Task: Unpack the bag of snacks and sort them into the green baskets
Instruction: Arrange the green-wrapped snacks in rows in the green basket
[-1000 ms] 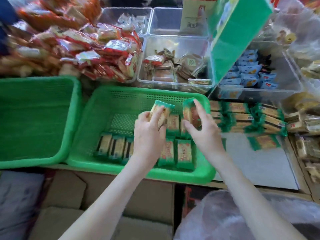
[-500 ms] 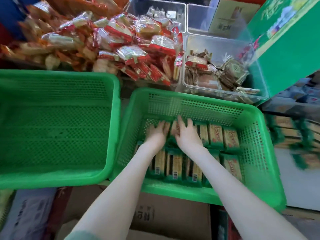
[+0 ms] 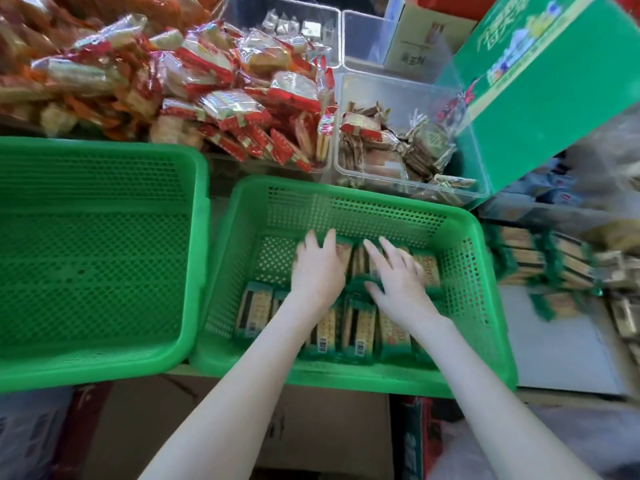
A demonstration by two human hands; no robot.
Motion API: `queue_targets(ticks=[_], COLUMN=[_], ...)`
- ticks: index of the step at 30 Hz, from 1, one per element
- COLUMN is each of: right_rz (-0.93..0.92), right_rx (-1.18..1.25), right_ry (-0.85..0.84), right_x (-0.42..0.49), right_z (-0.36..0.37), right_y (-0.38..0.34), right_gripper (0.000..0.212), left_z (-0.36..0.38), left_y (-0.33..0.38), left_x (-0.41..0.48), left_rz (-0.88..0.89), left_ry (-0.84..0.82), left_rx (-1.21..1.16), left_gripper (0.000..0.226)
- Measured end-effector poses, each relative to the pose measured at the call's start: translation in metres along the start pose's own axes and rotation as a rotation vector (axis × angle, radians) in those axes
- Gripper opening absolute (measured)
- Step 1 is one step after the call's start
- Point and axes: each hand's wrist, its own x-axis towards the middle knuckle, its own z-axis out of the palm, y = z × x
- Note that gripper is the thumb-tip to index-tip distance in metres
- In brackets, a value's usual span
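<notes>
Two green plastic baskets stand side by side. The right basket (image 3: pixel 485 289) holds two rows of green-wrapped cracker packs (image 3: pixel 254 308). The left basket (image 3: pixel 194 237) shows only its mesh floor. My left hand (image 3: pixel 317 271) lies palm down on the back row of packs, fingers straight. Beside it my right hand (image 3: pixel 398 275) rests flat on the same row with its fingers spread. More green-wrapped packs (image 3: pixel 550 258) lie in a blurred pile right of the basket.
Behind the baskets is a heap of red-wrapped snacks (image 3: pixel 225 109) and clear tubs (image 3: pixel 408 168) with brown-wrapped sweets. A green carton (image 3: pixel 540 88) leans at the back right. Cardboard boxes (image 3: pixel 311 434) and a clear plastic bag (image 3: pixel 554 445) sit below the shelf edge.
One second ago each hand held a cracker pack above the basket. Both packs were set down in the back row, and the hands now lie flat on them, fingers spread wider.
</notes>
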Motion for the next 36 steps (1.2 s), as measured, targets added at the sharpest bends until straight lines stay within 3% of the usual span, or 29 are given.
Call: queue_targets(ticks=[6, 9, 11, 14, 17, 19, 24, 27, 31, 36], right_rz=[0.039, 0.112, 0.213, 0.401, 0.395, 0.323, 0.165, 0.063, 0.085, 0.057], right_rx=[0.093, 0.140, 0.195, 0.182, 0.003, -0.095, -0.329, -0.332, -0.152, 0.094], right_ry=[0.444, 0.553, 0.524, 0.282, -0.066, -0.174, -0.028, -0.015, -0.028, 0.179], right_x=[-0.071, -0.105, -0.122, -0.128, -0.118, -0.104, -0.083, -0.085, -0.099, -0.119], right_z=[-0.026, -0.032, -0.030, -0.018, -0.003, 0.001, 0.001, 0.001, -0.002, -0.020], right_y=[0.096, 0.158, 0.206, 0.277, 0.332, 0.357, 0.382, 0.386, 0.383, 0.371], right_gripper=[0.050, 0.045, 0.045, 0.059, 0.077, 0.084, 0.066, 0.059, 0.055, 0.071], left_z=[0.042, 0.077, 0.105, 0.159, 0.212, 0.235, 0.268, 0.269, 0.266, 0.255], left_y=[0.115, 0.176, 0.212, 0.245, 0.260, 0.263, 0.244, 0.242, 0.255, 0.262], left_x=[-0.051, -0.073, -0.084, -0.088, -0.080, -0.068, -0.037, -0.034, -0.046, -0.064], left_rz=[0.364, 0.483, 0.541, 0.552, 0.447, 0.289, -0.019, 0.042, 0.121, 0.442], left_ry=[0.209, 0.208, 0.179, 0.069, 0.017, 0.007, -0.107, -0.031, -0.125, 0.134], left_rx=[-0.017, -0.023, 0.001, 0.163, 0.340, 0.419, 0.606, 0.721, 0.766, 0.622], left_gripper=[0.057, 0.056, 0.050, 0.055, 0.075, 0.079, 0.062, 0.061, 0.055, 0.067])
